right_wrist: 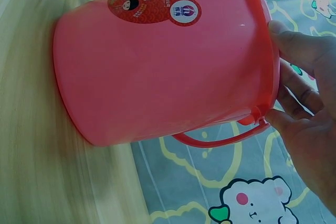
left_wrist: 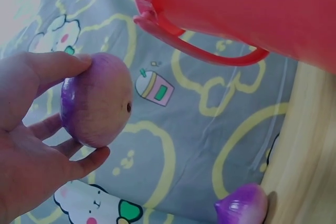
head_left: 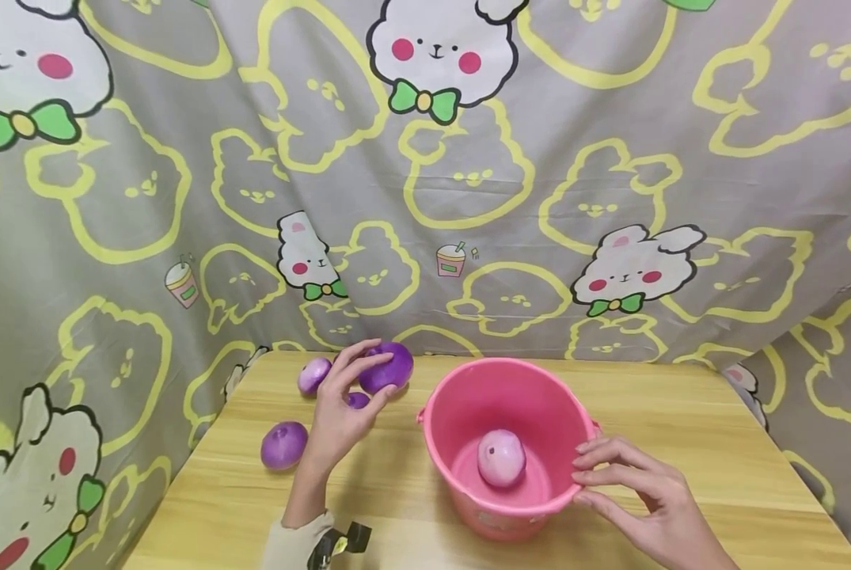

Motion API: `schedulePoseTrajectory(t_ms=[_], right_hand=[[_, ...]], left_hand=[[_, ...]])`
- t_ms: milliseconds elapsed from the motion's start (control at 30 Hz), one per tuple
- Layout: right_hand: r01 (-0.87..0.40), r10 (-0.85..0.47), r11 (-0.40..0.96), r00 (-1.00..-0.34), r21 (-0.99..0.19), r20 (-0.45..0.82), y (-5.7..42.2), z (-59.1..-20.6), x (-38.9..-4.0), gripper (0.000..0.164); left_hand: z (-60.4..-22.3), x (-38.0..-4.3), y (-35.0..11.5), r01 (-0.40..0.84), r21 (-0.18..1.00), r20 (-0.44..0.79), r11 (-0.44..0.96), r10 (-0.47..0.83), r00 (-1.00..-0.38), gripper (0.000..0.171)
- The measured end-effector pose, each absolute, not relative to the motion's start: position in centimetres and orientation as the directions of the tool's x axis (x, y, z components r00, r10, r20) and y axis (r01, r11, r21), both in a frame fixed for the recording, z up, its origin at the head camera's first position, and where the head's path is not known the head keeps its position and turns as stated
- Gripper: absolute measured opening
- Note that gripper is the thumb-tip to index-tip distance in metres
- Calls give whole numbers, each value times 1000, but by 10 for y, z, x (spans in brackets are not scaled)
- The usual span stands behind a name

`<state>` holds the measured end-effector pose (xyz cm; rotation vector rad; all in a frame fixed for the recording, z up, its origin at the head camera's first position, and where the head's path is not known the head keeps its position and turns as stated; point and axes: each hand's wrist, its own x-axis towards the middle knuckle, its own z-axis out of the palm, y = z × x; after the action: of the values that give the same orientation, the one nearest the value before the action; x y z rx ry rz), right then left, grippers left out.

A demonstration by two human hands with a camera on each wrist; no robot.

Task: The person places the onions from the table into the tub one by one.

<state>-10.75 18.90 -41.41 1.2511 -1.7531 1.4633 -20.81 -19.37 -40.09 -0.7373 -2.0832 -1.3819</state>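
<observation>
My left hand [head_left: 344, 412] holds a glossy purple toy onion [head_left: 393, 369] between thumb and fingertips, above the table's far left part. In the left wrist view this onion [left_wrist: 102, 100] shows a paler face with a small dark hole. To the right stands a pink bucket [head_left: 461, 495], upright on the table, with a pale pink-purple toy onion [head_left: 501, 459] at its bottom. My right hand [head_left: 646, 491] grips the bucket's right rim, and in the right wrist view its fingertips [right_wrist: 283, 35] are at the rim near the handle joint.
More toy onions lie on the wooden table [head_left: 681, 443]: one purple [head_left: 284, 445] at the left, a paler one [head_left: 314, 375] behind it, and one [head_left: 357, 400] partly hidden by my left hand. The bucket's handle [right_wrist: 220, 141] hangs down. A patterned curtain [head_left: 425, 198] stands behind the table.
</observation>
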Motion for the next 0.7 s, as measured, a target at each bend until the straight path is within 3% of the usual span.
schedulePoseTrajectory(t_ms=[100, 700], right_hand=[[-902, -316, -51, -393, -429, 863, 190, -414, -109, 25], [-901, -320, 3, -413, -435, 853, 191, -414, -107, 25]], left_hand=[[-399, -205, -192, 689, 649, 682, 323, 154, -715, 42], [-385, -191, -185, 689, 680, 673, 251, 158, -722, 42]])
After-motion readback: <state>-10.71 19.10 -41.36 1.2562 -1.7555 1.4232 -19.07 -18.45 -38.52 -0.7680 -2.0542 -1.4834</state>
